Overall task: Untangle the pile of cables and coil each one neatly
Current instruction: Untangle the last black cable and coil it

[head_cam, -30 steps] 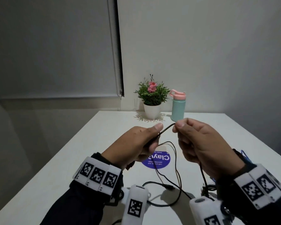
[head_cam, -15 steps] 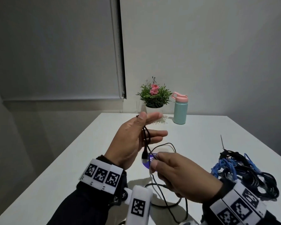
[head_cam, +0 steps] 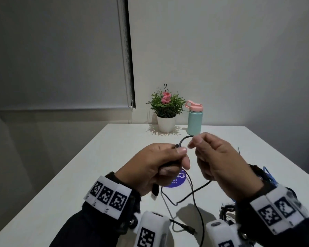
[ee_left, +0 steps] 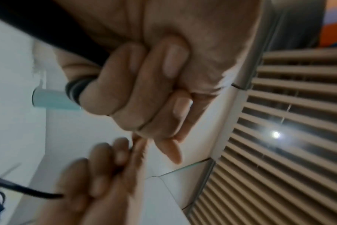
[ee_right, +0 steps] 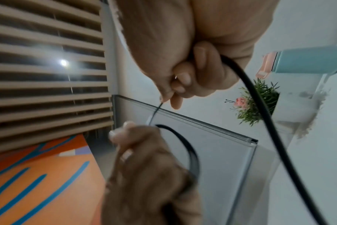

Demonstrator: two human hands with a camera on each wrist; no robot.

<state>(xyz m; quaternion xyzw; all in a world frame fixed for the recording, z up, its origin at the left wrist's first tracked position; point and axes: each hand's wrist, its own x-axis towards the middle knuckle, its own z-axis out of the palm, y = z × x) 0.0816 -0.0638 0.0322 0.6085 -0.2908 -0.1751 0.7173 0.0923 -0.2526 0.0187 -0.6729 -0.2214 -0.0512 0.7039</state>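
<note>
Both hands were up over the near edge of the white table (head_cam: 100, 157), mid-coil on one black cable (head_cam: 183, 139). Left hand (head_cam: 157, 166) was fisted around the gathered turns, probably to lock them, USB plug (head_cam: 154, 192) hanging below the palm. Right hand (head_cam: 219, 163) pinched the strand between thumb and forefinger, likely feeding the next loop; the tail sagged to the table. Rest of the tangle (head_cam: 227, 211) sat low right, mostly hidden behind the right wrist, blue cable (head_cam: 268, 173) poking out. Purple sticker (head_cam: 177, 180) lay under the hands. Potted plant (head_cam: 166, 107) and teal bottle (head_cam: 194, 120) stood at the far edge, out of the way
</note>
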